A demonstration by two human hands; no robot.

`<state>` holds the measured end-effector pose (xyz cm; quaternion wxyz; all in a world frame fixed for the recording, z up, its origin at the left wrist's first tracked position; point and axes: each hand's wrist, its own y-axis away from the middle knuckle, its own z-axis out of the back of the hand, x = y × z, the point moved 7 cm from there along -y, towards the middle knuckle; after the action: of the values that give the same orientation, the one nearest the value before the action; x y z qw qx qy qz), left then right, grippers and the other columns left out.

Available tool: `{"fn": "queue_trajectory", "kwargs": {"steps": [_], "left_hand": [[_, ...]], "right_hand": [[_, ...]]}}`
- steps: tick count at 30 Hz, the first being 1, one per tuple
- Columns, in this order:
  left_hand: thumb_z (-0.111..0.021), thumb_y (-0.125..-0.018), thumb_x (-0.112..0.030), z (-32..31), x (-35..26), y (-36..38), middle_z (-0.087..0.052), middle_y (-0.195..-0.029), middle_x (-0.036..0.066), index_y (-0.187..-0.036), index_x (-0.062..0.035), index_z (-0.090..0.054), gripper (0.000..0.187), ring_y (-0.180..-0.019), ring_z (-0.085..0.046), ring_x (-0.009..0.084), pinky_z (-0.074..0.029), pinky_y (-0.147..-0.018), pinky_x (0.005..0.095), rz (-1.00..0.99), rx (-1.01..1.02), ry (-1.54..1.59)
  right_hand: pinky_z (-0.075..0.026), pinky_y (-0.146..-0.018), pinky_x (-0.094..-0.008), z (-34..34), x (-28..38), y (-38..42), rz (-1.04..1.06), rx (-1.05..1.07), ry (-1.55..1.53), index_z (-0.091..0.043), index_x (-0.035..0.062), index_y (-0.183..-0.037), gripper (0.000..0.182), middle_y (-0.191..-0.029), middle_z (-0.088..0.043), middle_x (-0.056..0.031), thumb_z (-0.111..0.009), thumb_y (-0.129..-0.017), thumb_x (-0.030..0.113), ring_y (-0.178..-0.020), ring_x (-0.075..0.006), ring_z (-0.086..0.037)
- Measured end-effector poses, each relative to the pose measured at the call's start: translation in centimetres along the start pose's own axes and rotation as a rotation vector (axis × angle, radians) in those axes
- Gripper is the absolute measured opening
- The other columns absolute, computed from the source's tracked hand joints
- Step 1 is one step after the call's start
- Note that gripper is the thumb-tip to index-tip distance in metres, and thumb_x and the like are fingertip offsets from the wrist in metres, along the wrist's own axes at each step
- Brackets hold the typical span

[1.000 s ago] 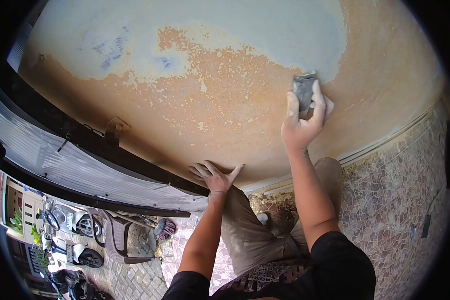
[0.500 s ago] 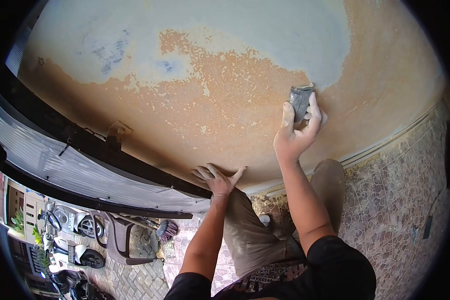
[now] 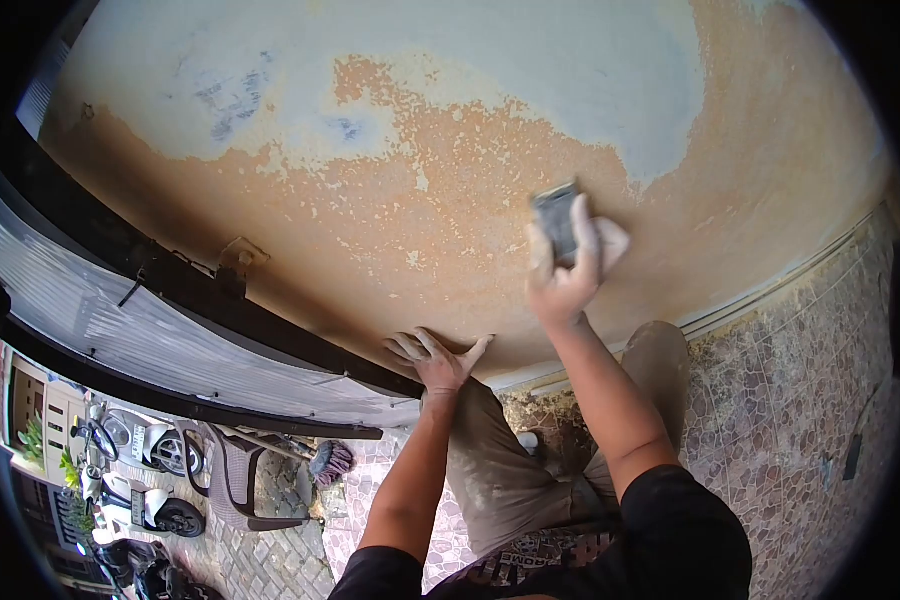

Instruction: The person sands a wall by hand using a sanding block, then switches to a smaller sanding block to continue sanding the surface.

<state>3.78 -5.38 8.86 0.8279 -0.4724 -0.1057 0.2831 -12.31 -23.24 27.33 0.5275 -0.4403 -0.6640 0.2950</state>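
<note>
My right hand [image 3: 575,255] is closed round a dark grey block [image 3: 557,222], held against or just over the wall; motion blurs both. The wall [image 3: 490,240] shows worn orange-brown patches below a pale blue-grey layer [image 3: 570,70] with a ragged, flaked edge. Lower down, my left hand [image 3: 438,362] rests on the wall with its fingers spread and nothing in it, beside a dark metal frame [image 3: 300,350]. Pale dust covers the fingers of both hands.
Corrugated sheet [image 3: 170,320] runs along the frame at the left. Beyond it are parked motorcycles [image 3: 135,505], a brown plastic chair [image 3: 232,480] and a mop head [image 3: 330,463]. Patterned tile floor [image 3: 770,420] lies at the lower right, with my knees near the wall's foot.
My right hand has moved left and slightly down across the wall with the grey block. My left hand stays in the same place.
</note>
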Motion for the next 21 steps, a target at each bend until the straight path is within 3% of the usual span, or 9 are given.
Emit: {"fn": "queue_trajectory", "kwargs": {"steps": [3, 6, 8, 11, 14, 16, 19, 20, 21], "left_hand": [[-0.077, -0.058, -0.078, -0.1, 0.5, 0.7, 0.001, -0.152, 0.042, -0.156, -0.0035, 0.004, 0.147, -0.138, -0.001, 0.0664, -0.008, -0.105, 0.0794, -0.001, -0.003, -0.002], [-0.076, -0.058, -0.079, 0.2, 0.1, 0.2, 0.004, -0.155, 0.038, -0.156, -0.0029, 0.005, 0.148, -0.141, 0.002, 0.0622, -0.006, -0.108, 0.0762, 0.018, 0.020, -0.033], [-0.075, -0.058, -0.080, 0.2, 0.1, 0.1, 0.008, -0.157, 0.035, -0.156, -0.0019, 0.007, 0.150, -0.144, 0.005, 0.0581, -0.004, -0.111, 0.0731, -0.004, 0.019, -0.049], [-0.076, -0.057, -0.079, -0.6, 0.6, 0.9, 0.007, -0.157, 0.035, -0.156, -0.0025, 0.008, 0.151, -0.144, 0.006, 0.0578, -0.003, -0.110, 0.0744, 0.086, 0.077, -0.011], [-0.075, -0.059, -0.079, 0.1, 0.2, 0.3, 0.003, -0.153, 0.041, -0.156, -0.0034, 0.000, 0.144, -0.140, 0.001, 0.0646, -0.008, -0.108, 0.0772, -0.005, -0.020, 0.007], [-0.075, -0.059, -0.079, -0.1, 0.4, 0.3, 0.003, -0.154, 0.041, -0.156, -0.0036, 0.000, 0.144, -0.140, 0.001, 0.0642, -0.008, -0.108, 0.0771, -0.006, -0.015, 0.000], [-0.075, -0.059, -0.079, 0.3, 0.2, 0.6, 0.005, -0.154, 0.041, -0.156, -0.0037, 0.002, 0.145, -0.141, 0.002, 0.0634, -0.007, -0.108, 0.0770, 0.004, 0.012, -0.024], [-0.075, -0.059, -0.079, 0.3, 0.1, 0.2, 0.006, -0.154, 0.040, -0.156, -0.0036, 0.003, 0.146, -0.141, 0.002, 0.0630, -0.007, -0.108, 0.0768, 0.003, 0.015, -0.036], [-0.075, -0.059, -0.079, 0.1, 0.1, 0.5, 0.006, -0.154, 0.040, -0.156, -0.0036, 0.003, 0.146, -0.141, 0.002, 0.0630, -0.007, -0.108, 0.0768, 0.006, 0.023, -0.042]], "right_hand": [[-0.034, -0.081, -0.0359, -0.8, 1.6, 10.3, 0.484, 0.560, 0.021, -0.066, 0.0146, -0.127, 0.055, -0.100, -0.051, -0.0018, -0.084, -0.076, 0.021, -0.089, -0.0171, -0.049], [-0.030, -0.083, -0.0362, 0.5, 1.7, 8.6, 0.414, 0.654, 0.038, -0.067, 0.0165, -0.125, 0.055, -0.097, -0.052, 0.0004, -0.085, -0.074, 0.024, -0.089, -0.0163, -0.049], [-0.040, -0.085, -0.0382, 1.1, 1.2, 3.0, 0.173, 0.344, 0.159, -0.063, 0.0097, -0.125, 0.052, -0.104, -0.052, -0.0030, -0.084, -0.077, 0.016, -0.093, -0.0165, -0.052], [-0.052, -0.074, -0.0309, 1.9, -1.4, -4.0, -0.367, -0.103, -0.119, -0.056, -0.0006, -0.131, 0.050, -0.111, -0.047, -0.0090, -0.075, -0.085, 0.006, -0.096, -0.0167, -0.052], [-0.046, -0.076, -0.0313, -0.5, 0.8, 0.0, 0.137, 0.088, 0.065, -0.058, 0.0028, -0.132, 0.051, -0.109, -0.044, -0.0060, -0.077, -0.086, 0.015, -0.095, -0.0175, -0.048], [-0.032, -0.086, -0.0350, -1.7, 3.4, 4.3, 0.416, 0.491, 0.057, -0.067, 0.0275, -0.125, 0.052, -0.097, -0.048, 0.0019, -0.084, -0.076, 0.030, -0.094, -0.0158, -0.046], [-0.029, -0.087, -0.0340, -1.7, 3.7, 5.7, 0.556, 0.733, 0.126, -0.067, 0.0342, -0.124, 0.055, -0.093, -0.049, 0.0043, -0.086, -0.072, 0.036, -0.092, -0.0153, -0.046], [-0.032, -0.084, -0.0340, -1.2, 2.9, 4.0, 0.400, 0.541, 0.106, -0.069, 0.0354, -0.124, 0.055, -0.092, -0.053, 0.0055, -0.086, -0.072, 0.030, -0.090, -0.0128, -0.049], [-0.032, -0.086, -0.0343, -0.4, 2.5, 0.6, 0.277, 0.385, 0.129, -0.069, 0.0253, -0.123, 0.054, -0.095, -0.053, 0.0033, -0.087, -0.072, 0.026, -0.091, -0.0137, -0.050]]}}
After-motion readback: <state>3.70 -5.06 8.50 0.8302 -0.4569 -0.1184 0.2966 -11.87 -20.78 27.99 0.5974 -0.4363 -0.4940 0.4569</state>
